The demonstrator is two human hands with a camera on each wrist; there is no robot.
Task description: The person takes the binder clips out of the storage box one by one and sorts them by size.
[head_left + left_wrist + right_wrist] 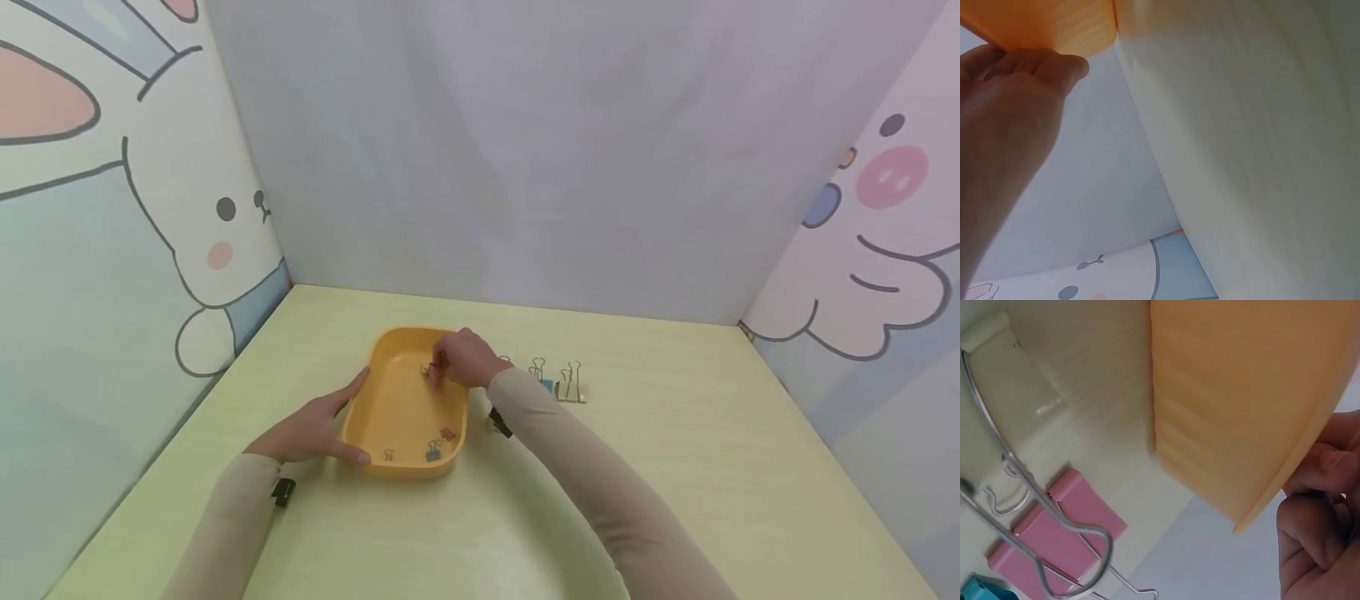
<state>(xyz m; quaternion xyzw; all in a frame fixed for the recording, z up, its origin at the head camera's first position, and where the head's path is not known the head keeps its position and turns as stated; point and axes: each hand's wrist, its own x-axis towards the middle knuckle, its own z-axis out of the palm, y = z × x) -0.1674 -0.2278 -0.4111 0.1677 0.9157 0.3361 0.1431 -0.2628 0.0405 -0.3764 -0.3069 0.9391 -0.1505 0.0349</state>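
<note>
A yellow-orange tray (405,408) with a raised rim stands on the table. My left hand (315,429) holds its near left corner, thumb over the rim and fingers along the outer wall; the left wrist view shows those fingers (1035,65) against the tray's side. My right hand (467,358) reaches over the right rim and pinches a small reddish clip (433,377) inside; in the right wrist view the tray wall hides that clip. In the tray's near part lie a greyish binder clip (433,451), a small reddish clip (447,433) and a tiny pale clip (388,455).
Right of the tray stand a blue binder clip (548,385), a cream one (572,392) and a pink one (1085,519). A black clip (500,422) lies beside the right forearm, another black clip (282,492) by the left wrist. Walls border the table (712,467).
</note>
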